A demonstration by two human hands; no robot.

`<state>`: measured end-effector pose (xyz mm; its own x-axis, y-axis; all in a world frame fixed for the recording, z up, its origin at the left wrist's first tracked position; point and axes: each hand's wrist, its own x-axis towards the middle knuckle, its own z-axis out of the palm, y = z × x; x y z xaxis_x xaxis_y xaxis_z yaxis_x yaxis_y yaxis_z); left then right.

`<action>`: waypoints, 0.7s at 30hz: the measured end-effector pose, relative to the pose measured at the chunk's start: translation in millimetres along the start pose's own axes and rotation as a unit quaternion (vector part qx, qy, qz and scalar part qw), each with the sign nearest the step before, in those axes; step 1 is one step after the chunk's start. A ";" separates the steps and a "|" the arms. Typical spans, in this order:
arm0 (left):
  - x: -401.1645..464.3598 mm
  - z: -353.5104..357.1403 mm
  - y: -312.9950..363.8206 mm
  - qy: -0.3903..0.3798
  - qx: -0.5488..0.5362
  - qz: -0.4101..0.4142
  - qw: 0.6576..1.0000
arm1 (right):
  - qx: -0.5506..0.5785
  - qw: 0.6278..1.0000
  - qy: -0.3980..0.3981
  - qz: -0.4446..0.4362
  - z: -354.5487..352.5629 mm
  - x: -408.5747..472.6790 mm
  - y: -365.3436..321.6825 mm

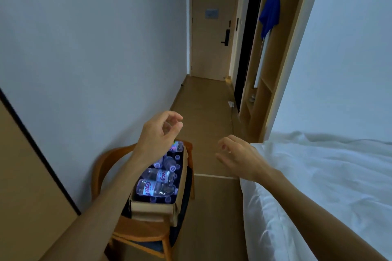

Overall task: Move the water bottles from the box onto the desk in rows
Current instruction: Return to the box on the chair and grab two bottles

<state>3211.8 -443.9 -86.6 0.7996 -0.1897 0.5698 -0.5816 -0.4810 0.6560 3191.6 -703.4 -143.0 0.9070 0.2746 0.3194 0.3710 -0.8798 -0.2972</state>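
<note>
A cardboard box (152,207) sits on a wooden chair (140,233) against the left wall. Several clear water bottles (156,188) with pink-lettered labels lie on their sides inside it, on top of upright ones. My left hand (161,131) hovers above the far end of the box, fingers curled loosely and holding nothing; its forearm hides the box's left side. Over the floor to the right of the box is my right hand (235,154), empty with fingers spread. The desk (25,186) shows only as a tan surface with a dark edge at the lower left.
A bed with white bedding (322,186) fills the right side. A narrow strip of wooden floor (207,125) runs between chair and bed toward a closed door (212,27). An open wardrobe (269,55) with a blue garment (270,10) stands at the right.
</note>
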 end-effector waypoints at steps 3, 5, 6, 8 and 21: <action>31.8 18.3 -33.2 -0.004 0.000 -0.009 1.000 | 0.008 1.000 -0.013 0.008 15.6 40.4 27.4; 51.1 30.4 -55.6 -0.005 0.004 -0.022 1.000 | 0.015 1.000 -0.022 0.006 26.8 68.2 44.7; 60.5 36.2 -66.7 -0.007 0.007 -0.030 1.000 | 0.020 0.999 -0.028 0.004 32.3 82.5 53.1; 80.1 47.7 -88.0 -0.006 0.014 -0.047 0.999 | 0.035 0.998 -0.043 -0.004 43.2 111.8 70.8; 187.9 107.4 -201.4 0.106 0.053 -0.200 0.973 | 0.135 0.976 -0.147 -0.093 114.0 320.3 160.8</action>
<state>3495.3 -474.6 -164.8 0.9035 0.2065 0.3757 -0.2019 -0.5681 0.7978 3564.5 -712.6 -191.1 0.8218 0.5544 0.1310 0.5385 -0.6808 -0.4966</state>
